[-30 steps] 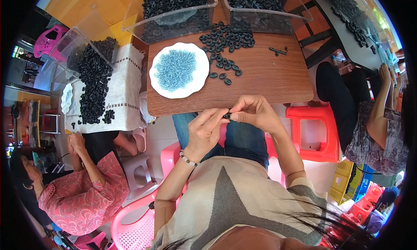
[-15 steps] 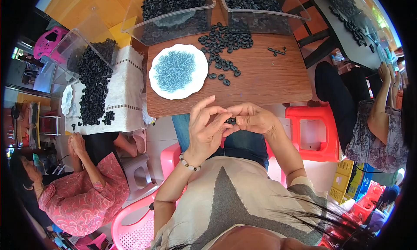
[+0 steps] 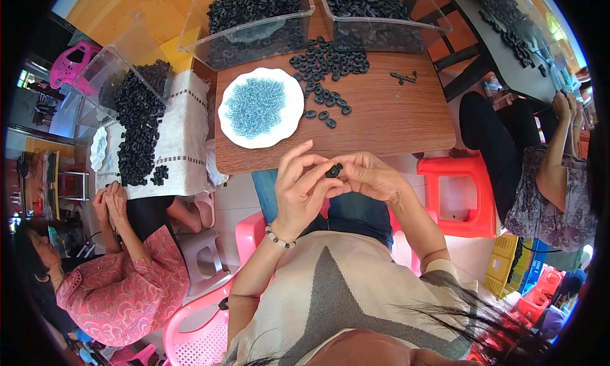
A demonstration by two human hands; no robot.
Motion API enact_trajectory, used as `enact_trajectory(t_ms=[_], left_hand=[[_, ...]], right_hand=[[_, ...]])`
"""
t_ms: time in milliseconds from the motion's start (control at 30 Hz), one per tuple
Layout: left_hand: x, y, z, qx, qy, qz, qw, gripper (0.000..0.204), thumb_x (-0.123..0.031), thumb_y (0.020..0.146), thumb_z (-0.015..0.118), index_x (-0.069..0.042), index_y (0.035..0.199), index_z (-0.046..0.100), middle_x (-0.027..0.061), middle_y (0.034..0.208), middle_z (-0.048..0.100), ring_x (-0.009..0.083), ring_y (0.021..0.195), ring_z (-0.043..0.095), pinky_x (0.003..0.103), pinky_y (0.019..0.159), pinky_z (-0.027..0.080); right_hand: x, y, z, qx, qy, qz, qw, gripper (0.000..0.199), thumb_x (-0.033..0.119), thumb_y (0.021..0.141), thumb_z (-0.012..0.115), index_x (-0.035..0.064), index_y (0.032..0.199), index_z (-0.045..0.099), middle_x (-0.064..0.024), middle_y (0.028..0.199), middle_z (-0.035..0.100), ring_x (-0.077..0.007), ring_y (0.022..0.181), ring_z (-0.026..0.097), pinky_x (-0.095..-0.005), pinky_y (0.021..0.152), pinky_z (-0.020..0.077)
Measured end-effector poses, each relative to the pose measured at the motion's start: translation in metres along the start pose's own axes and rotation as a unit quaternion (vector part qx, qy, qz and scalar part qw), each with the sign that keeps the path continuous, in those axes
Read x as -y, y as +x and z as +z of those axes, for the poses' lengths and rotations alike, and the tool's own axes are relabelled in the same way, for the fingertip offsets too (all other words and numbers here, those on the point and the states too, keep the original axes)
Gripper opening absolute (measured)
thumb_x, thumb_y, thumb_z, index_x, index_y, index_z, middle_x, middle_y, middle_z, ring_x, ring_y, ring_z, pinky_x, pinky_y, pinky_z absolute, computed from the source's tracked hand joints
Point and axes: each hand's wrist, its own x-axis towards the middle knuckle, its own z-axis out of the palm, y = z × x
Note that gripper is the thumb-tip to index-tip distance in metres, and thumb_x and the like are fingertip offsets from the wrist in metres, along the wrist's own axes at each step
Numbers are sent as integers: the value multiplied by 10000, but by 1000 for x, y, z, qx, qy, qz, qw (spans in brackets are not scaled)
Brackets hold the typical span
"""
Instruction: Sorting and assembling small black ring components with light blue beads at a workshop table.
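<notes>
Over my lap, just off the table's near edge, my left hand (image 3: 305, 183) and my right hand (image 3: 370, 176) meet around a small black plastic part (image 3: 333, 170). Thumb and fingertips of both hands pinch it, and the fingers hide some of it. On the brown table (image 3: 400, 121) a white scalloped plate (image 3: 293, 121) carries many tiny clear-blue beads (image 3: 255, 107). Right of that plate lies a loose pile of black oval parts (image 3: 330, 64), a few strayed toward me. A thin black stick-like piece (image 3: 403, 79) rests farther right.
Two clear bins (image 3: 254, 42) (image 3: 381, 32) full of black parts stand at the table's back. At left, a person in a pink patterned shirt (image 3: 124, 283) sits by a cloth-covered table (image 3: 181, 131) heaped with black parts. Another person works at right, beyond a red stool (image 3: 460, 226).
The black part has turned between my fingertips and now shows a rounder face. My hands stay in nearly the same place. The person at left has raised their hands slightly.
</notes>
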Motion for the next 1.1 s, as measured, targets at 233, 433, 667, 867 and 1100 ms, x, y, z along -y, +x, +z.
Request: enact_trajectory(t_ms=[233, 433, 667, 867, 1100], left_hand=[[2, 7, 5, -24, 29, -11, 999, 403, -177, 675, 918, -52, 1039, 802, 62, 1090, 689, 319, 1193, 618, 432, 942, 536], [6, 5, 9, -31, 13, -50, 998, 398, -176, 721, 905, -45, 1078, 790, 91, 1080, 687, 302, 1075, 659, 401, 894, 542], [13, -1, 11, -18, -78, -138, 987, 270, -103, 880, 803, -20, 1135, 772, 130, 1037, 707, 255, 878, 688, 334, 776, 540], [20, -5, 14, -9, -67, -137, 988, 166, -85, 920, 761, -10, 1065, 788, 127, 967, 718, 241, 847, 692, 316, 746, 538], [28, -7, 13, 12, -67, -149, 987, 134, -78, 937, 740, -5, 1038, 787, 122, 944, 727, 235, 804, 697, 317, 722, 538]], right_hand=[[13, -1, 6, -132, -212, -78, 965, 369, 332, 974, 758, 36, 1157, 633, -6, 971, 666, -80, 871, 636, -239, 792, 521], [27, 14, 2, -143, -296, -83, 941, 197, 211, 987, 750, 52, 1018, 639, 54, 893, 642, -35, 826, 594, -217, 750, 490], [178, 62, -12, -333, -596, -394, 616, 269, 193, 954, 732, -30, 1105, 723, -103, 861, 751, -159, 827, 703, -308, 765, 556], [226, 67, -17, -422, -610, -380, 552, 421, 250, 1000, 668, -53, 1292, 645, -132, 1022, 786, -177, 941, 737, -311, 845, 551], [148, 66, -70, -413, -701, -207, 543, 161, 141, 944, 657, 27, 991, 760, -130, 836, 763, -284, 733, 714, -391, 730, 564]])
